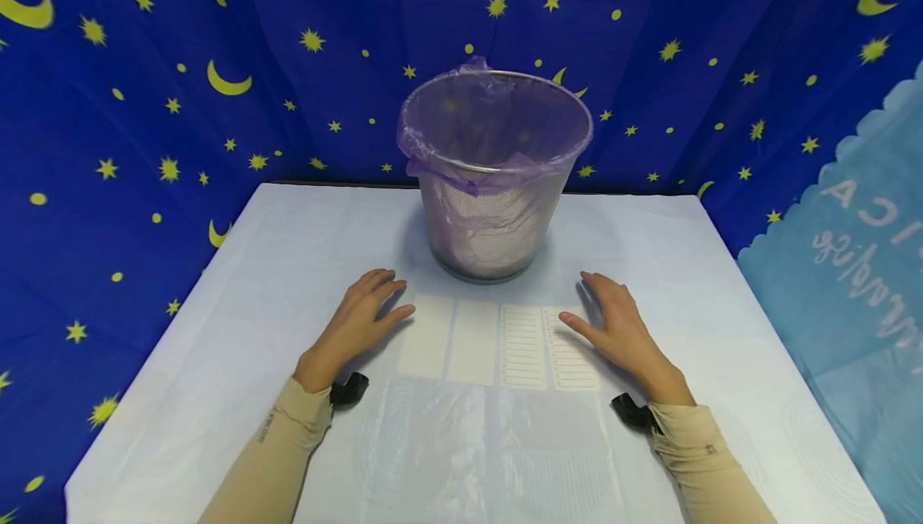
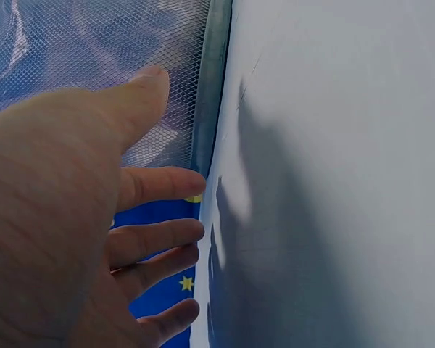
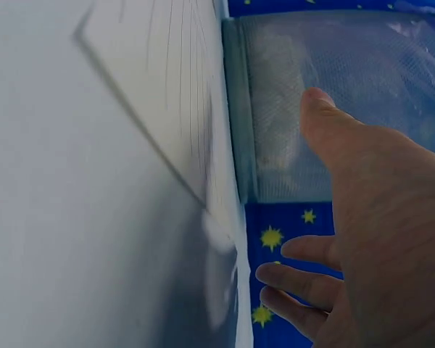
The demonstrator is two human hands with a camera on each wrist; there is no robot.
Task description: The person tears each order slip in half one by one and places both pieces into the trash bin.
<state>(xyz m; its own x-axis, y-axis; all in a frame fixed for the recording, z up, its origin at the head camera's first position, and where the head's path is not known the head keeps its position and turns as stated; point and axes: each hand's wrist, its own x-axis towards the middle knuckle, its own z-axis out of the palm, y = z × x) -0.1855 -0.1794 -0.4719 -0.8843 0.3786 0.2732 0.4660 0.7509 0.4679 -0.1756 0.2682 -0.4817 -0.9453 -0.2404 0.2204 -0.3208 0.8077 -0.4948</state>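
Note:
My left hand hovers beside the left end of a row of paper cards, thumb out and fingers loosely spread, holding nothing. On the other side, my right hand holds nothing too, and its thumb overlaps the rightmost lined card in the head view. Another lined card lies beside that one, and two blank cream cards fill the left half of the row. Behind the cards stands a mesh wastebasket lined with a purple plastic bag; something whitish shows through its lower mesh.
A white-covered table carries everything. Shiny clear plastic lies flat nearer me than the cards. Dark blue cloth with moons and stars hangs behind, and a light blue cloth with lettering hangs at the right.

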